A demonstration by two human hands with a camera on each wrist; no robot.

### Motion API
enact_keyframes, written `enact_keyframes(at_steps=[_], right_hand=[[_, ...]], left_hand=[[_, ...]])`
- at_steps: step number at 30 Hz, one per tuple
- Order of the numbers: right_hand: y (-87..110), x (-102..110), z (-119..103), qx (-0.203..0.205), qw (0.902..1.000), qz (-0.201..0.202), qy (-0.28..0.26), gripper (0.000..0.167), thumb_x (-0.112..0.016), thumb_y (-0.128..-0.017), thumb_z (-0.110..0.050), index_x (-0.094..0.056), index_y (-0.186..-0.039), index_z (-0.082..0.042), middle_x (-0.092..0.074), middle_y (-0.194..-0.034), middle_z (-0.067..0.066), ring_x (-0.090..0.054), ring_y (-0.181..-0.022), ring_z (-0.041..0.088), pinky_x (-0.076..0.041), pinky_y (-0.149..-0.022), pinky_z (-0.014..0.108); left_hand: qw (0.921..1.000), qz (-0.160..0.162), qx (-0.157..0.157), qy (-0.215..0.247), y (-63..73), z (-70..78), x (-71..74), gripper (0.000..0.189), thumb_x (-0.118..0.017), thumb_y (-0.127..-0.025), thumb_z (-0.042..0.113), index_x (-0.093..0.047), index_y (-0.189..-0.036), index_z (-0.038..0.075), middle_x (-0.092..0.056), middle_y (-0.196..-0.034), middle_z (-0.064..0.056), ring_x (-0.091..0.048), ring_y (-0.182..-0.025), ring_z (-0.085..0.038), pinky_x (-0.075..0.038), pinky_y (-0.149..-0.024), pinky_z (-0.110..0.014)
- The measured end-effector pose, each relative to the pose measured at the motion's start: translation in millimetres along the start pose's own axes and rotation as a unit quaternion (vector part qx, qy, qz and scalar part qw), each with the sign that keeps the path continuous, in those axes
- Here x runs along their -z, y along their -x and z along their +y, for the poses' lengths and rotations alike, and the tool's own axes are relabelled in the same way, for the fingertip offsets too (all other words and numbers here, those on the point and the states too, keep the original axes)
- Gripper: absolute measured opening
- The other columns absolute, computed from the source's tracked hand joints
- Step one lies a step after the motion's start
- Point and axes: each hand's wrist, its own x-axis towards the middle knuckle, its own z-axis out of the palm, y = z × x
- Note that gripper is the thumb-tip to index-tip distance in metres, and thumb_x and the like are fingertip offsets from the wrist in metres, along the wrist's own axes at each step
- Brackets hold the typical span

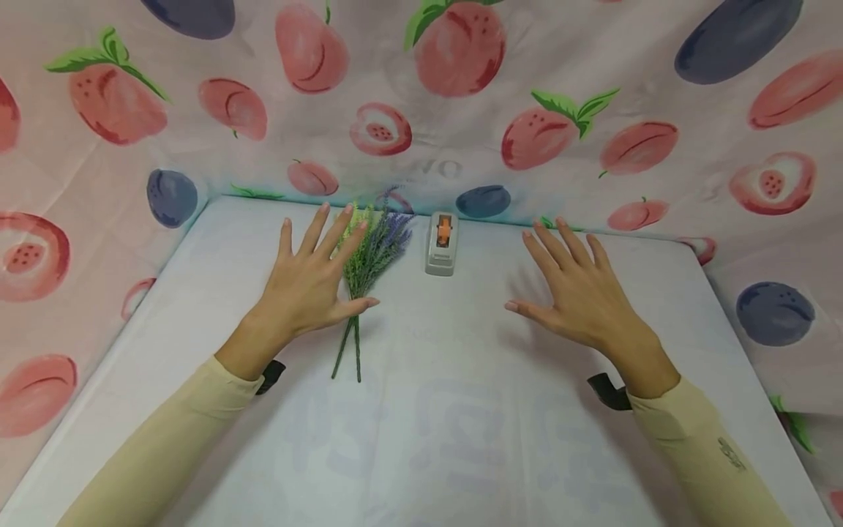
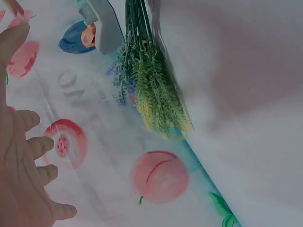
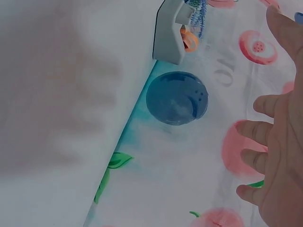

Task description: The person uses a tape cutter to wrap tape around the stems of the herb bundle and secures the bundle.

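Observation:
My left hand (image 1: 304, 287) hovers with fingers spread and straight over the left part of the table, holding nothing. It overlaps a bunch of artificial lavender (image 1: 377, 252) in the head view, whose sprigs are purple and yellow-green and whose thin green stems cross toward me. Just right of the lavender stands a grey tape dispenser (image 1: 440, 261) with an orange hub. Farther right, my right hand (image 1: 582, 298) is held up the same way, fingers apart and nothing in it. The left wrist view shows the lavender (image 2: 151, 80) with its flower heads near the table's back edge.
A white-covered table (image 1: 421, 439) lies under both hands. Behind and around it hangs a pale pink cloth (image 1: 421, 157) printed with peaches and dark plums, meeting the table's back edge. Both forearms wear light sleeves (image 1: 178, 432), with a black strap at each wrist.

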Motion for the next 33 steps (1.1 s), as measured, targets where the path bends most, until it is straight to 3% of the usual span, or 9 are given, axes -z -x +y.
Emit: enact_keyframes(at_steps=[6,15,21,27,33], right_hand=[[-6.3,-4.0,-0.5,0.001,1.0,0.002,-0.006,0.106,-0.061,-0.084,-0.074,-0.018,-0.164,-0.019,-0.019,-0.17,0.008,-0.01,-0.157,0.032,-0.014,-0.12,0.064],[-19.2,-8.7,-0.1,0.021,0.9993,0.026,-0.015,0.104,-0.064,-0.084,-0.072,-0.026,-0.163,-0.016,-0.027,-0.167,0.009,-0.019,-0.155,0.034,-0.022,-0.116,0.065],[-27.1,-10.3,-1.1,0.024,0.999,0.027,-0.028,0.102,-0.065,-0.084,-0.071,-0.03,-0.161,-0.014,-0.03,-0.165,0.011,-0.021,-0.154,0.034,-0.021,-0.118,0.064],[-33.7,-11.5,-3.9,0.026,0.9987,0.025,-0.037,0.099,-0.066,-0.085,-0.068,-0.033,-0.16,-0.012,-0.034,-0.163,0.013,-0.022,-0.153,0.035,-0.018,-0.119,0.063],[-43.5,-16.5,-3.3,0.044,0.9969,0.048,-0.044,0.094,-0.068,-0.086,-0.064,-0.04,-0.156,-0.009,-0.041,-0.159,0.014,-0.03,-0.15,0.037,-0.024,-0.117,0.062]], left_hand=[[0.9999,0.005,-0.009,0.004,-9.5,3.0,-3.6,0.111,-0.057,-0.081,0.082,-0.017,-0.165,0.022,-0.011,-0.171,-0.008,0.002,-0.157,-0.031,-0.008,-0.116,-0.073],[0.9995,0.015,-0.027,0.007,-28.3,7.3,-7.5,0.109,-0.057,-0.081,0.08,-0.021,-0.164,0.019,-0.015,-0.17,-0.01,-0.01,-0.156,-0.035,-0.016,-0.116,-0.07],[0.9988,0.018,-0.04,0.023,-43.0,10.7,-11.7,0.109,-0.061,-0.083,0.076,-0.02,-0.164,0.016,-0.018,-0.169,-0.011,-0.016,-0.155,-0.036,-0.021,-0.117,-0.066],[0.9961,0.045,-0.064,0.042,-56.2,14.3,-19.2,0.105,-0.067,-0.083,0.069,-0.026,-0.162,0.012,-0.026,-0.166,-0.013,-0.026,-0.151,-0.037,-0.027,-0.115,-0.064],[0.9945,0.052,-0.077,0.048,-69.7,20.4,-26.8,0.1,-0.07,-0.084,0.066,-0.034,-0.158,0.011,-0.036,-0.16,-0.014,-0.032,-0.147,-0.036,-0.031,-0.115,-0.061]])
